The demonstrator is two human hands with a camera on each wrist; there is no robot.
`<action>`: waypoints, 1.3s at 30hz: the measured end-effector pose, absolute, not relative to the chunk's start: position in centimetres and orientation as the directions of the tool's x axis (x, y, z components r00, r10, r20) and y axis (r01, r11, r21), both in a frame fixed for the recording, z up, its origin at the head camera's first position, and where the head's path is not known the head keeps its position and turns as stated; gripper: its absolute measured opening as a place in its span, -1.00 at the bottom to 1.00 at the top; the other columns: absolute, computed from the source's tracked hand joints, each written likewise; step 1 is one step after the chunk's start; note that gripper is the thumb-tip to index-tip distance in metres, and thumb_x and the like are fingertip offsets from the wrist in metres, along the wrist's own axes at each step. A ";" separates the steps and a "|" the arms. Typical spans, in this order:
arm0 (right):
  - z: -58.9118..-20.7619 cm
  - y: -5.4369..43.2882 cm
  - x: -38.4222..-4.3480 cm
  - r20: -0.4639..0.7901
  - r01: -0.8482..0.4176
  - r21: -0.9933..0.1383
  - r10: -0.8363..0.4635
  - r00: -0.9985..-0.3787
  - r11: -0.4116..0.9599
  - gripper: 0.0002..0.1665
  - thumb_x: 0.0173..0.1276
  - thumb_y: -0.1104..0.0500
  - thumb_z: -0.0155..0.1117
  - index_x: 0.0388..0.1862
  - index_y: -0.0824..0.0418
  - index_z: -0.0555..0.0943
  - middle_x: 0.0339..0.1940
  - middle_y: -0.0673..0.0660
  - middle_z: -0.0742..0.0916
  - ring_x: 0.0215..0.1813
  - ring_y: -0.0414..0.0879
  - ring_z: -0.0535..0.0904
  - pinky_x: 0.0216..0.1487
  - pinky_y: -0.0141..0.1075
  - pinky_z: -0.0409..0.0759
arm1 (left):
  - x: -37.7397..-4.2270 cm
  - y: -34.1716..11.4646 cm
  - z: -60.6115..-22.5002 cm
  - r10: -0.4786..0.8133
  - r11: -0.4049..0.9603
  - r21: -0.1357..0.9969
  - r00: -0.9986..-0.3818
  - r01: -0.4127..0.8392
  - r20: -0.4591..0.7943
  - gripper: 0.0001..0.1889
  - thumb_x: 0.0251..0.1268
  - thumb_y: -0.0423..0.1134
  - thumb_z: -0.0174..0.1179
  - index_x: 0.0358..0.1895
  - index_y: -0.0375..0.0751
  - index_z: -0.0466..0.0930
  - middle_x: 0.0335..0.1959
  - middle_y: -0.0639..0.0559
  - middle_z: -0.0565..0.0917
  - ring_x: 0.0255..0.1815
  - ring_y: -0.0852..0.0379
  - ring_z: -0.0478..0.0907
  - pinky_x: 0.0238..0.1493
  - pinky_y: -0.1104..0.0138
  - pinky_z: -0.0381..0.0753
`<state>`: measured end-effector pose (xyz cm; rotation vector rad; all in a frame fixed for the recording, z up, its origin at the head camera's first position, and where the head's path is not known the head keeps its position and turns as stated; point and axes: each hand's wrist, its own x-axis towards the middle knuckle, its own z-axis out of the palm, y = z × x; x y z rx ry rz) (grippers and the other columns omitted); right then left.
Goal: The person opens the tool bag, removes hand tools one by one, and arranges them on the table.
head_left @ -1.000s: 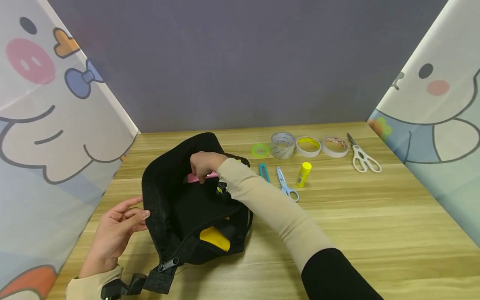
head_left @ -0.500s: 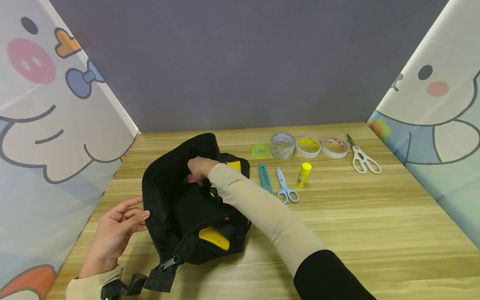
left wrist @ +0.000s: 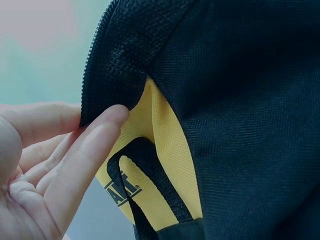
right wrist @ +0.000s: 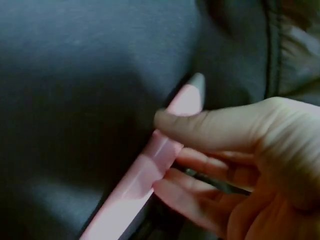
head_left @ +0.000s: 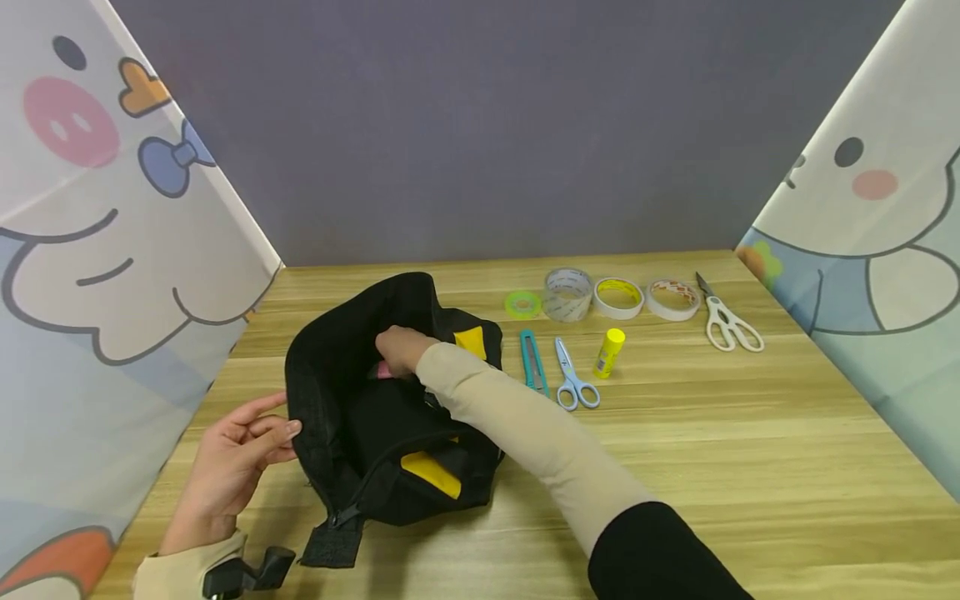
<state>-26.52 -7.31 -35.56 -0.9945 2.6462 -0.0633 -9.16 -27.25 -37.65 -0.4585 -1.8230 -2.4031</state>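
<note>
A black bag with yellow panels stands gaping on the left half of the table. My left hand pinches its zippered rim between thumb and fingers; in the left wrist view the zip edge runs into that grip. Down inside the bag is my right hand, its forearm crossing the right side. The right wrist view shows its thumb and fingers round a slim pink stick-shaped thing with a grey end, lying against the dark lining. Its exact kind does not show.
Right of the bag lie a teal cutter, light-blue scissors and a yellow glue stick. Behind them is a row of tape rolls, with white-handled scissors at its right end. A grey panel closes the back.
My right hand has moved slightly left and down into the bag, covering more of the pink thing. The bag's near strap end has shifted a little; my left hand keeps its grip.
</note>
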 end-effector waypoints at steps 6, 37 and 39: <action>-36.2 -7.1 -26.2 -0.248 -0.664 -0.140 -0.675 -0.694 0.734 -0.90 0.37 0.37 0.26 -0.31 0.20 0.60 -0.17 0.10 0.67 -0.32 -0.12 0.44 -0.40 -0.40 0.41 | -9.1 -27.4 -37.6 0.117 -0.275 0.926 -0.947 0.257 0.298 -0.49 0.38 -0.73 -0.03 0.15 -0.15 0.66 -0.31 -0.03 0.77 -0.40 0.17 0.71 -0.36 0.35 0.76; -33.1 -5.2 -26.8 -0.309 -0.621 -0.414 -0.744 -0.592 0.666 -0.66 0.22 0.43 0.31 -0.68 0.14 0.56 -0.68 0.01 0.54 -0.73 -0.20 0.44 -0.71 -0.42 0.47 | -9.0 -27.6 -37.7 0.127 -0.281 0.928 -0.949 0.243 0.287 -0.50 0.38 -0.72 -0.02 0.15 -0.15 0.66 -0.28 -0.03 0.78 -0.38 0.18 0.70 -0.35 0.35 0.76; -32.6 -4.8 -26.7 -0.281 -0.604 -0.470 -0.758 -0.589 0.644 -0.75 0.21 0.44 0.32 -0.59 0.17 0.64 -0.58 0.04 0.63 -0.66 -0.19 0.53 -0.64 -0.41 0.58 | -9.0 -27.6 -37.7 0.124 -0.283 0.927 -0.949 0.245 0.288 -0.51 0.38 -0.72 -0.01 0.15 -0.16 0.66 -0.28 -0.03 0.78 -0.38 0.18 0.70 -0.36 0.35 0.76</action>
